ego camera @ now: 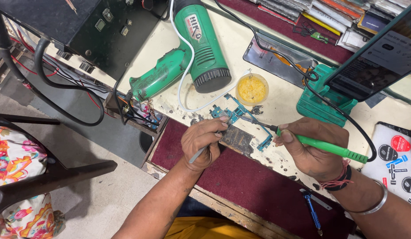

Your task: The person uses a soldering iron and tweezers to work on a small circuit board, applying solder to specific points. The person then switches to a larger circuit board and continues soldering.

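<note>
Head view, step in hand: by the look of it you are soldering on the blue circuit board (241, 128), with the iron's tip set down on its upper middle.
Head view, left hand: your left hand (201, 144) is closed around a pair of metal tweezers (204, 148), whose points reach in at the board's left part; the exact spot they touch is too small to tell.
Head view, right hand: your right hand (314, 148) is clamped, pen-style, on the green soldering iron (322, 145).
Head view, where the board is: it lies flat on the cream worktop (241, 48), near the front edge, between your two hands and just below the round tub of yellow flux (252, 88).
Head view, board's long axis: it runs diagonally, from upper left down to lower right.
Head view, iron's pointing: its long axis lies nearly level across the picture, tip to the left and slightly up, black cord (369, 146) trailing off at the right.
Head view, next move calls for: in my judgement, a steady tip and a firm tweezers grip, since the parts are tiny.
Head view, nearby: a green heat gun (194, 48) lies well behind the board.
</note>
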The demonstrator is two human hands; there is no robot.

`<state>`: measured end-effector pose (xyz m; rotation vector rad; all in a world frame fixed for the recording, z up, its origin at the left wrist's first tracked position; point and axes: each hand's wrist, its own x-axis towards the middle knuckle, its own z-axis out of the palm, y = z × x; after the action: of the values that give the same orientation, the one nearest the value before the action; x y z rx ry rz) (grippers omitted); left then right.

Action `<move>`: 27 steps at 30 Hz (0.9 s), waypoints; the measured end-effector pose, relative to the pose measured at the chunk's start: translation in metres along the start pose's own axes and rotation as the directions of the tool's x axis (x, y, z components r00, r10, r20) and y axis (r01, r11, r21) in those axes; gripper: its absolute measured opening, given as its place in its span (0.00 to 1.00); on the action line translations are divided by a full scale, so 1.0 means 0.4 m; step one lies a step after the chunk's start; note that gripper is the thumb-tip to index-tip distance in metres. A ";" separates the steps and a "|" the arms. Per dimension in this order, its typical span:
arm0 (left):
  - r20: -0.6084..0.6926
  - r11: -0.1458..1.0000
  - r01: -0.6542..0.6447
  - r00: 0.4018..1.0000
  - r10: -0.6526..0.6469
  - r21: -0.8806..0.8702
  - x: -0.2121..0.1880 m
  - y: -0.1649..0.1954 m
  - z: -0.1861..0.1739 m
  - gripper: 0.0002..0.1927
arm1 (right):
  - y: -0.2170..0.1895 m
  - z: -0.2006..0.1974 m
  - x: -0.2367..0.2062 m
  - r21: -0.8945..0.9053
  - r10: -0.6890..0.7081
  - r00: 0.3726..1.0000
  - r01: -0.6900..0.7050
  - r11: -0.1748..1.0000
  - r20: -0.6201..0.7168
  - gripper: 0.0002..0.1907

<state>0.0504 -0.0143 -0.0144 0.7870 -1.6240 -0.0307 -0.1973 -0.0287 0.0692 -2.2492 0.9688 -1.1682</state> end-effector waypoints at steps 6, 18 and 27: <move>0.001 1.000 -0.001 1.000 0.001 0.002 -0.001 0.001 0.000 0.09 | 0.000 -0.001 0.001 0.009 -0.012 1.000 0.012 1.000 -0.003 0.01; 0.002 1.000 -0.003 1.000 0.003 0.005 -0.001 -0.001 0.001 0.08 | -0.003 -0.003 0.005 -0.012 -0.032 0.999 0.032 0.999 0.005 0.02; 0.001 1.000 -0.003 1.000 0.003 -0.008 0.001 -0.001 0.001 0.08 | -0.005 -0.002 0.007 -0.012 -0.033 0.999 0.033 0.999 0.006 0.02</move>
<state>0.0503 -0.0150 -0.0145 0.7780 -1.6251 -0.0353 -0.1960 -0.0297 0.0725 -2.2851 0.9428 -1.1727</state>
